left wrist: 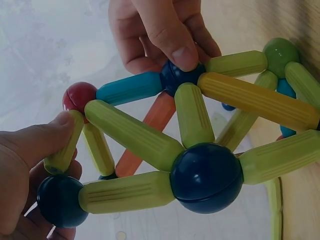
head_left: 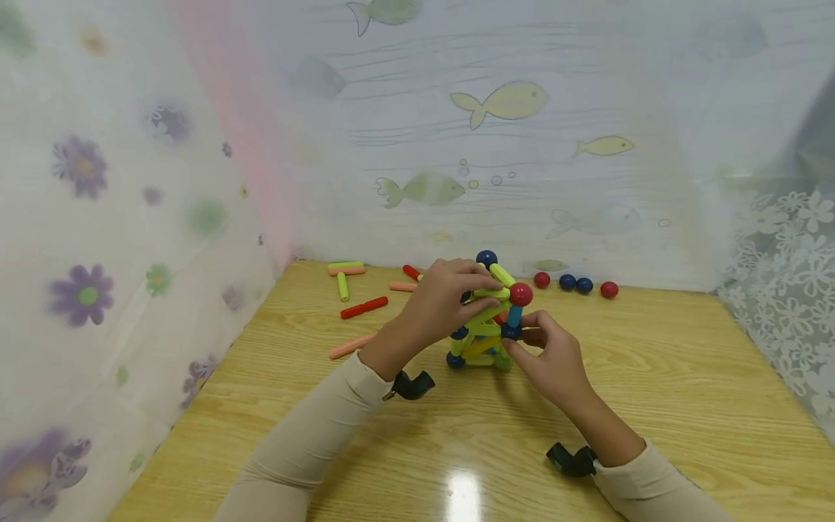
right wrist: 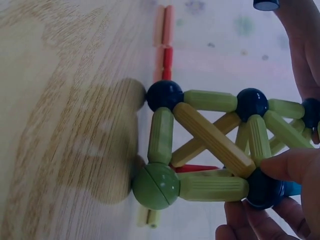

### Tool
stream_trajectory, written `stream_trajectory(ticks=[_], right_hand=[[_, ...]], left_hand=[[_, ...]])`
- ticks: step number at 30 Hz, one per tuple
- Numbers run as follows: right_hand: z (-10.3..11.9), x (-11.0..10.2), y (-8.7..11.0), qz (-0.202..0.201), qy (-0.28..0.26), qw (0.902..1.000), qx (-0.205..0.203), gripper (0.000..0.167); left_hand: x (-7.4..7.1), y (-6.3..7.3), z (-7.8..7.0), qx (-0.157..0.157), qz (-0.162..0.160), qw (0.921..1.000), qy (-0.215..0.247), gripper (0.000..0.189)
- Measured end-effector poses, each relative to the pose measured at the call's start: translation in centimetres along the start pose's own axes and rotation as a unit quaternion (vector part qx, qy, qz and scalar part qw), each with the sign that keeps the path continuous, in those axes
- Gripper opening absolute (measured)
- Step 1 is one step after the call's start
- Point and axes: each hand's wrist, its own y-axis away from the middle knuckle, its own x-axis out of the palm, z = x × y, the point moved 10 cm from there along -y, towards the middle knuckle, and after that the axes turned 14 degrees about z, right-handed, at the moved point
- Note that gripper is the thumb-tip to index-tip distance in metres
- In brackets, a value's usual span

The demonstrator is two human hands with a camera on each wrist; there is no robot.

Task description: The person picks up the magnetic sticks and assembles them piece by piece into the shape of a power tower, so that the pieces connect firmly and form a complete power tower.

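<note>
A tower of magnetic rods and balls (head_left: 479, 360) stands on the table between both hands. My left hand (head_left: 446, 293) grips its upper part; in the left wrist view the thumb presses a short yellow-green rod (left wrist: 66, 145) between a red ball (left wrist: 80, 96) and a dark blue ball (left wrist: 61, 201). Lower down, my right hand (head_left: 551, 359) pinches another dark blue ball (right wrist: 265, 190) between thumb and fingers. A light blue rod (left wrist: 129, 87) joins this ball to the red one. Yellow rods (right wrist: 212, 140) cross in the lower section, above a green corner ball (right wrist: 156, 186).
Loose rods lie on the table's left side, among them a red pair (head_left: 364, 307), an orange rod (head_left: 350, 346) and a yellow-green rod (head_left: 343, 287). Several red and dark blue balls (head_left: 567, 283) line the back edge. Patterned sheets (head_left: 417, 130) hang behind and beside the table.
</note>
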Motion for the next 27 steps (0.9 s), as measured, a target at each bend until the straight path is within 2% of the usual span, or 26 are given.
stream_trajectory(ticks=[8,11,16,21,27], right_hand=[[0.0,0.0,0.0,0.0,0.0,1.0,0.0,0.026],[0.0,0.0,0.1,0.001,-0.001,1.0,0.001,0.027],[-0.1,0.0,0.0,0.003,-0.004,1.0,0.003,0.027],[-0.1,0.1,0.0,0.008,-0.013,0.9999,0.004,0.027],[-0.1,0.1,0.0,0.01,-0.013,0.9998,0.007,0.027]], left_hand=[[0.2,-0.1,1.0,-0.01,-0.008,0.9975,0.069,0.02],[0.2,-0.2,1.1,-0.011,-0.014,0.9978,0.063,0.02],[0.2,0.1,0.9,-0.016,-0.029,0.9991,0.027,0.024],[-0.1,1.1,1.1,-0.035,-0.049,0.9977,0.031,0.035],[-0.4,3.4,2.6,-0.082,-0.065,0.9933,0.049,0.051]])
